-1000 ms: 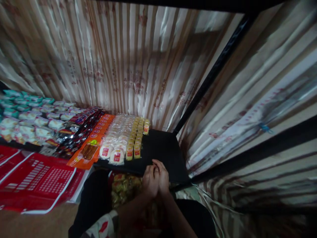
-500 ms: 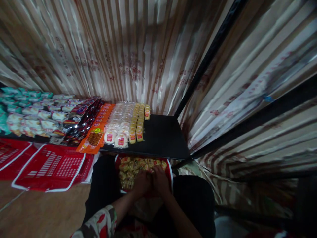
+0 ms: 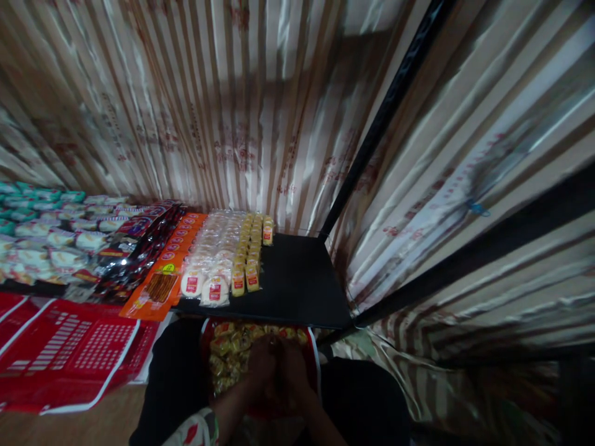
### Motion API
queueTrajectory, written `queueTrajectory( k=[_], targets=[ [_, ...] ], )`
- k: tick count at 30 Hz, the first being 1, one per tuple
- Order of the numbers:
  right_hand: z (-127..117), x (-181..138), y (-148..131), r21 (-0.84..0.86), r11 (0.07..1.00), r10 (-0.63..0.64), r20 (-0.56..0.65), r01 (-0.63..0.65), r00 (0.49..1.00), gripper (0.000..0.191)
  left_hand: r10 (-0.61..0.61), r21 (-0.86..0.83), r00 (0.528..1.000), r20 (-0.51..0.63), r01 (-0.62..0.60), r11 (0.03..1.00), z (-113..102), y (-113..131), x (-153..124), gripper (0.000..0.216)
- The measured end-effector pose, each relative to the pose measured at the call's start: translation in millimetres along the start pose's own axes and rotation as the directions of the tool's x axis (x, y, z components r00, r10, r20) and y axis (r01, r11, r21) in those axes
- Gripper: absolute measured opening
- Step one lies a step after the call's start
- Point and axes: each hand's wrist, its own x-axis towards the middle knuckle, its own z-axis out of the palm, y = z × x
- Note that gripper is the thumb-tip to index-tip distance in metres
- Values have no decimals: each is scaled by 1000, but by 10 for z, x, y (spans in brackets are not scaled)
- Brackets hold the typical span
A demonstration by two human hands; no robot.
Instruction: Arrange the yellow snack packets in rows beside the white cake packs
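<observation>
My left hand (image 3: 259, 364) and my right hand (image 3: 294, 370) are pressed together low in the view, down inside a red basket (image 3: 314, 365) on my lap that holds several small yellow snack packets (image 3: 225, 358). The fingers are dark and curled among the packets; what they grip is hidden. Just beyond the basket lies a black shelf (image 3: 297, 285). On it stand rows of small yellow packs (image 3: 251, 257) beside rows of round white cakes (image 3: 214, 260).
Orange snack packs (image 3: 162, 282), dark packs (image 3: 134, 244) and white and green packs (image 3: 41, 235) cover the shelf to the left. Flattened red baskets (image 3: 69, 353) lie at the lower left. Striped shiny fabric (image 3: 242, 111) hangs behind and to the right, with black frame bars (image 3: 381, 118).
My hands dropped from the shelf's front edge down into the red basket of yellow packets. The view shifted slightly.
</observation>
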Motion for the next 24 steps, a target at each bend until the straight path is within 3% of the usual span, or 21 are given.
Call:
queueTrajectory(
  k=[4, 9, 14, 19, 24],
  targets=[
    [-161, 37, -90, 99, 994, -53, 56, 47, 997, 42, -30, -37, 995, -90, 27, 999, -83, 89, -45, 43],
    [-376, 31, -179, 194, 973, -150, 99, 129, 984, 41, 64, -42, 991, -119, -70, 997, -263, 168, -132, 39],
    [-533, -3, -245, 174, 970, -173, -13, 173, 985, 33, 237, -20, 970, -63, -238, 971, -420, 174, -114, 31],
    [-635, -10, -331, 213, 958, -172, -116, 194, 978, 30, 281, 42, 958, 56, -284, 958, -640, 303, -102, 29],
    [-710, -16, -411, 304, 933, -141, -187, 193, 972, 32, 343, 84, 938, 47, -346, 934, -824, 477, -134, 28]
  ],
)
